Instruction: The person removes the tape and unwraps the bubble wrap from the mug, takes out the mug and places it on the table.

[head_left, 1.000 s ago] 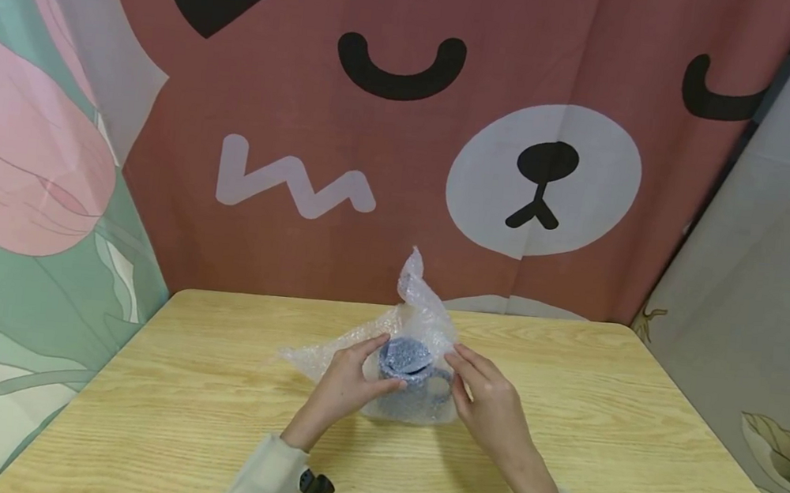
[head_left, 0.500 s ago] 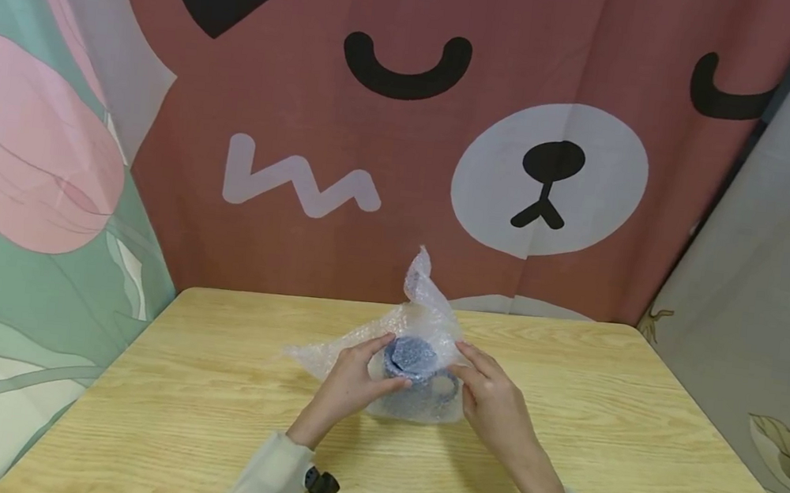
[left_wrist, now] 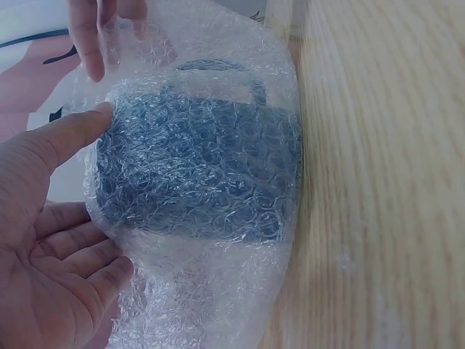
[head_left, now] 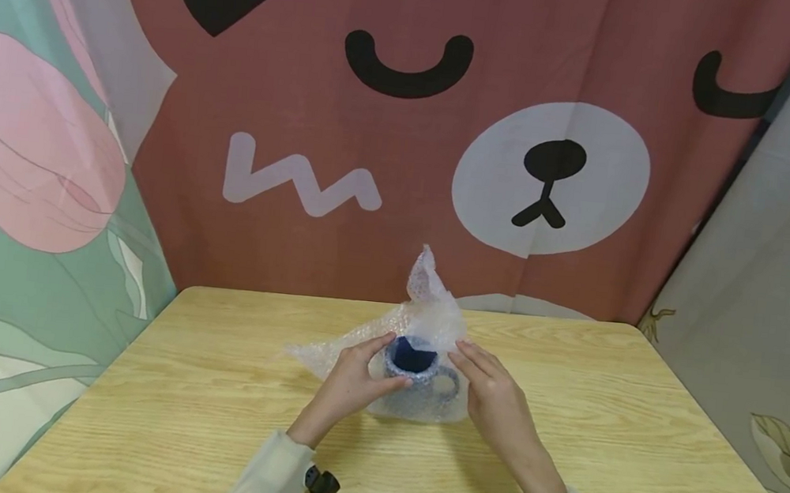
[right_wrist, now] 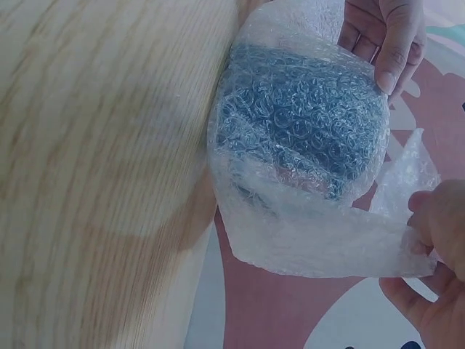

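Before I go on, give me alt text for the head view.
A blue mug in bubble wrap stands upright on a wooden table, its dark opening showing. A person's left hand holds it near the rim; the right hand pinches the wrap. Behind hangs a curtain printed with a cartoon face.

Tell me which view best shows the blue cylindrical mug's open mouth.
The head view: it looks into the dark mouth. Both wrist views show the mug side-on through translucent plastic bubble wrap, its mouth hidden.
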A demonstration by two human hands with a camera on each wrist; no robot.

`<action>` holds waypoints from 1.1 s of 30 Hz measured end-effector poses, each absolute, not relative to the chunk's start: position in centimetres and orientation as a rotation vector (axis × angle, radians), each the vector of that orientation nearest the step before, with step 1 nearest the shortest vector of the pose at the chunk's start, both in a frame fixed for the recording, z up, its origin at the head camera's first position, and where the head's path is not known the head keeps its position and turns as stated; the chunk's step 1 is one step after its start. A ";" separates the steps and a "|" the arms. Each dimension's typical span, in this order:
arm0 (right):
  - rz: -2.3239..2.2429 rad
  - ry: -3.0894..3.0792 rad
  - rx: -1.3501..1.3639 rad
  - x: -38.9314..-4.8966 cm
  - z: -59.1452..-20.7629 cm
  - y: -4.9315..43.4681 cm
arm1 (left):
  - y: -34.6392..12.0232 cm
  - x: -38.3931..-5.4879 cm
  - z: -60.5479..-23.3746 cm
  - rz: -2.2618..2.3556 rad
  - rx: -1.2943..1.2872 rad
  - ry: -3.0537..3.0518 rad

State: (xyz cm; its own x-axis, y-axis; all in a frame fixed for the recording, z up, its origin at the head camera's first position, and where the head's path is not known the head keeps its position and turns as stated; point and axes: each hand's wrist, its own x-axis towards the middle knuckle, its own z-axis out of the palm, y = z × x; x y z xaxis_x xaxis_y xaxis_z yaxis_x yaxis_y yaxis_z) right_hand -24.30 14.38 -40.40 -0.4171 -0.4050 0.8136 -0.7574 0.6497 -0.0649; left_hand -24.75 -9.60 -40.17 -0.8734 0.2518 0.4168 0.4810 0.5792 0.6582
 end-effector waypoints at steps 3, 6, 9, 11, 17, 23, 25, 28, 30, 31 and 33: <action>0.561 -2.044 0.889 -24.3 -40.4 14.5 | -9.6 -24.8 -40.2 -1.187 -0.600 -2.532; 0.602 -2.031 0.860 -24.5 -40.4 14.6 | -9.7 -24.8 -40.2 -1.189 -0.601 -2.529; 0.658 -2.017 0.821 -24.6 -40.3 14.8 | -9.6 -24.8 -40.1 -1.188 -0.601 -2.530; 0.686 -2.013 0.790 -24.7 -40.2 15.0 | -9.7 -24.8 -40.1 -1.187 -0.601 -2.534; 0.767 -2.015 0.739 -24.8 -40.1 15.3 | -9.7 -24.9 -40.4 -1.189 -0.597 -2.549; 0.855 -2.041 0.661 -24.7 -40.0 15.6 | -9.8 -24.9 -40.5 -1.191 -0.598 -2.547; 0.895 -2.055 0.630 -24.7 -40.0 15.8 | -9.8 -24.9 -40.5 -1.198 -0.593 -2.546; 0.963 -2.090 0.580 -24.6 -39.8 16.1 | -9.8 -24.9 -40.5 -1.203 -0.587 -2.552; 1.004 -2.108 0.545 -24.6 -39.7 16.4 | -9.8 -24.9 -40.5 -1.207 -0.584 -2.553; 1.028 -2.116 0.526 -24.6 -39.6 16.6 | -9.8 -24.8 -40.4 -1.210 -0.583 -2.552; 1.056 -2.124 0.491 -24.6 -39.5 17.0 | -9.8 -24.8 -40.4 -1.207 -0.584 -2.550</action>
